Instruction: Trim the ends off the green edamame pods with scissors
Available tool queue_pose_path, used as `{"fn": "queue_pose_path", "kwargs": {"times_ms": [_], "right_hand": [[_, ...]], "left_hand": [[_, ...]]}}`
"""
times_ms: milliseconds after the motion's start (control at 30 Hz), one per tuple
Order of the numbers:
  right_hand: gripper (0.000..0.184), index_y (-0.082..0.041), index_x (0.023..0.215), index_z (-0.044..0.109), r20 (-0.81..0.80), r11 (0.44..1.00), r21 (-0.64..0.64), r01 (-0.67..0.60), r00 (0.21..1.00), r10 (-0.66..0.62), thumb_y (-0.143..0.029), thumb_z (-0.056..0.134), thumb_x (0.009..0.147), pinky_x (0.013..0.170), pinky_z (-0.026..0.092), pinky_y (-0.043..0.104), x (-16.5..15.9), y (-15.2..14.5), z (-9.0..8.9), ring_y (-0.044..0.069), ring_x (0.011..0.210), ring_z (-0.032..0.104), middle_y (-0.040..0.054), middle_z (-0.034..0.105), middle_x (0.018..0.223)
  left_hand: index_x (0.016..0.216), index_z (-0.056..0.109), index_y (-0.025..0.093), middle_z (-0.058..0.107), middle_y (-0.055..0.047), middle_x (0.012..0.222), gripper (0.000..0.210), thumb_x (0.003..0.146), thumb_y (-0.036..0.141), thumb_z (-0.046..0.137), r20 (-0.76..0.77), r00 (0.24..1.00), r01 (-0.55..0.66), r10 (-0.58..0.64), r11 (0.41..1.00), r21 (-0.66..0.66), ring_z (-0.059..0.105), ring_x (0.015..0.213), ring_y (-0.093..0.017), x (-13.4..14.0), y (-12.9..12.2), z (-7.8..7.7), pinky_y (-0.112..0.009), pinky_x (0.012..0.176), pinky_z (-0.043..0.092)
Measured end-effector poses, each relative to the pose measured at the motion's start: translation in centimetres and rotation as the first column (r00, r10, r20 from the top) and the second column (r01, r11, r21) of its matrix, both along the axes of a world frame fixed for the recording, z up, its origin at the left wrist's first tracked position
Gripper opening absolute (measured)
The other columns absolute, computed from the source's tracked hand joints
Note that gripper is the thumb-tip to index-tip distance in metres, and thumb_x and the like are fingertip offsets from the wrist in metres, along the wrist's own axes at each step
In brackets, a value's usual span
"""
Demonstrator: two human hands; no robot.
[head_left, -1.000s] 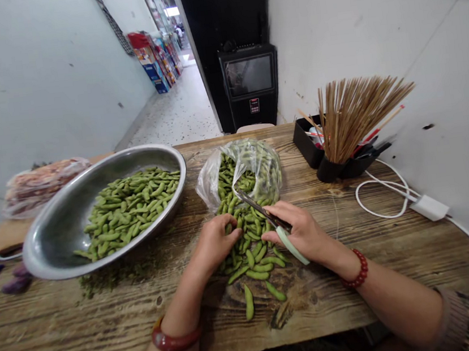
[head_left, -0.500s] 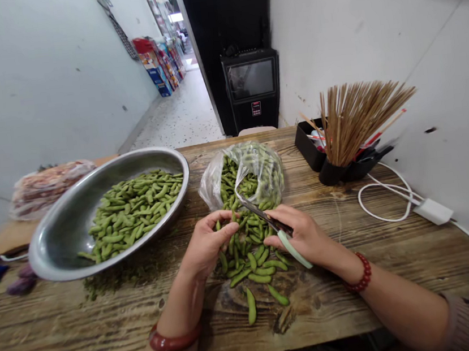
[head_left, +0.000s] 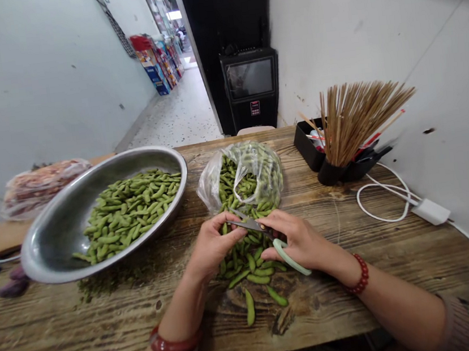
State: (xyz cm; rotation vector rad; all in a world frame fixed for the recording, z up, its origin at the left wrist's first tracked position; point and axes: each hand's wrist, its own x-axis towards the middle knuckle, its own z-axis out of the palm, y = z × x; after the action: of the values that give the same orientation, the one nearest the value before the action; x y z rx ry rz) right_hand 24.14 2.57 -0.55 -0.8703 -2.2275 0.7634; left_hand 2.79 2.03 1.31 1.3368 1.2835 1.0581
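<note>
Facing a doorway (head_left: 186,44), the wooden table (head_left: 327,301) bears pods (head_left: 258,279).

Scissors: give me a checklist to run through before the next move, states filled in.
1. Scissors gripped in the right hand: ok.
2. Blades clear of the left hand: cannot tell; they overlap its fingertips in this view.
3. Pod pinched in the left hand: cannot tell; the fingers hide it.
4. Plastic bag open toward the hands: ok.
5. Room in the metal bowl: ok, bare metal shows.
</note>
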Motion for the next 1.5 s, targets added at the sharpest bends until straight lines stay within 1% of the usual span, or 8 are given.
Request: {"fn": "queue_pose_path", "kwargs": {"times_ms": [167,400,867,1000,1100,1200,1433,1500], "right_hand": [[0.057,-0.019,0.125,0.055,0.013,1.0,-0.022,-0.003,1.0,0.003,-0.033,0.076,0.075,0.074,0.048,0.032,-0.1,-0.2,0.1,0.02,0.087,0.057,0.0071,0.058,0.099],[0.046,-0.018,0.12,0.058,0.056,0.999,-0.036,0.004,0.998,-0.002,-0.033,0.072,0.079,0.065,0.045,0.027,0.0,-0.5,0.4,0.015,0.073,0.055,0.0054,0.058,0.094],[0.035,-0.019,0.112,0.062,0.06,0.999,-0.043,-0.028,0.998,0.03,-0.033,0.069,0.082,0.069,0.046,0.026,0.4,-0.3,1.1,0.017,0.078,0.059,0.0049,0.061,0.091],[0.035,-0.018,0.11,0.063,-0.001,0.998,-0.06,0.003,1.0,-0.003,-0.034,0.071,0.08,0.069,0.046,0.027,0.4,0.1,0.7,0.017,0.077,0.059,0.0045,0.061,0.088],[0.036,-0.016,0.11,0.064,-0.094,0.993,-0.071,0.091,0.991,-0.098,-0.034,0.071,0.08,0.07,0.048,0.028,0.3,0.5,0.3,0.017,0.078,0.06,0.0053,0.063,0.088],[0.037,-0.015,0.11,0.064,-0.129,0.987,-0.072,0.146,0.979,-0.155,-0.034,0.072,0.079,0.071,0.049,0.029,0.3,0.7,0.1,0.018,0.078,0.061,0.0059,0.064,0.088],[0.055,-0.019,0.126,0.055,-0.039,0.997,0.009,0.073,0.997,-0.072,-0.039,0.072,0.078,0.073,0.05,0.032,0.3,0.1,0.4,0.02,0.085,0.059,0.008,0.061,0.099],[0.057,-0.021,0.129,0.052,0.004,0.998,0.021,0.061,0.998,-0.061,-0.04,0.071,0.079,0.073,0.049,0.032,0.3,0.0,0.5,0.02,0.087,0.059,0.0081,0.061,0.1]], "left_hand": [[0.071,0.066,0.015,0.067,-0.002,0.076,0.012,0.068,0.024,0.074,-0.024,0.999,0.025,-0.025,1.0,0.003,0.059,0.074,-0.016,0.4,-0.1,0.2,-0.028,0.077,0.045],[0.07,0.065,0.014,0.065,-0.002,0.072,0.014,0.066,0.024,0.076,0.014,1.0,0.013,-0.013,1.0,-0.001,0.057,0.071,-0.016,0.3,0.0,-0.2,-0.027,0.072,0.045],[0.068,0.061,0.014,0.056,0.002,0.066,0.019,0.065,0.026,0.076,-0.025,1.0,0.012,-0.013,0.999,-0.051,0.05,0.065,-0.012,-0.1,0.2,-0.3,-0.023,0.065,0.041],[0.07,0.058,0.015,0.05,0.005,0.064,0.023,0.066,0.028,0.076,0.058,0.998,0.016,-0.009,0.994,-0.111,0.043,0.055,-0.007,-0.2,0.1,-0.4,-0.018,0.053,0.035],[0.078,0.055,0.017,0.045,0.008,0.058,0.026,0.069,0.031,0.074,0.168,0.986,0.015,0.017,0.982,-0.187,0.032,0.042,-0.004,-0.2,0.1,-0.3,-0.017,0.04,0.023],[0.079,0.053,0.017,0.041,0.009,0.053,0.027,0.071,0.033,0.074,0.267,0.963,0.019,0.038,0.978,-0.208,0.029,0.038,-0.002,-0.3,0.2,-0.4,-0.016,0.038,0.018],[0.084,0.054,0.017,0.057,0.004,0.065,0.028,0.071,0.031,0.074,0.354,0.934,0.025,0.045,0.981,-0.19,0.034,0.038,0.0,-0.3,0.2,-0.6,-0.014,0.039,0.019],[0.086,0.055,0.017,0.056,0.005,0.064,0.028,0.07,0.03,0.074,0.362,0.931,0.022,0.051,0.981,-0.194,0.034,0.039,-0.001,-0.3,0.2,-0.6,-0.014,0.039,0.019]]}}
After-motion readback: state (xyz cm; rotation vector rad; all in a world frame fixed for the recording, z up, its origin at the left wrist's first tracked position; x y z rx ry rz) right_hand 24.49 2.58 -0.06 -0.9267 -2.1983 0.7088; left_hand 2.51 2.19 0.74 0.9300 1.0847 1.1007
